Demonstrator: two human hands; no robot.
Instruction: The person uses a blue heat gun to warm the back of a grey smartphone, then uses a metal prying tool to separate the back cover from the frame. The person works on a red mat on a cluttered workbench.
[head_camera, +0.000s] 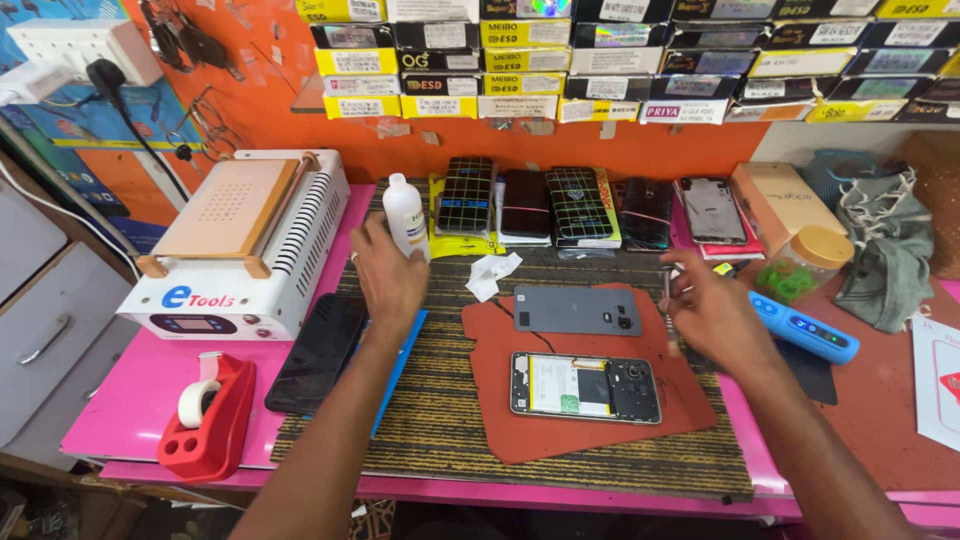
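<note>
From my seat I saw the left hand (388, 275) reaching up the bench, fingers loosely curled, its fingertips closed around the lower part of a white bottle (407, 216) that stood upright at about eleven o'clock from the opened phone (585, 387). How firmly the hand pinched the bottle I could not tell, because the back of the hand covered the fingers.

The right hand (712, 312) hovered at about two o'clock from the opened phone, fingers partly bent, thumb and forefinger nipping a thin metal tool (667, 283) that stood nearly upright. The tool's tip was too small for me to make out.

The opened phone lay face down on a red mat (500, 420), its insides showing, between the two hands and nearer to me than either. Its grey back cover (577, 310) lay just above it at twelve o'clock on the same mat, close beside the right hand. A crumpled white tissue (492, 274) sat between the bottle and the cover.

At nine o'clock a dark phone (318, 350) lay flat, partly hidden by the left forearm. Beyond it stood a white heating machine (245, 250), and a red tape dispenser (208, 420) sat at eight o'clock.
</note>
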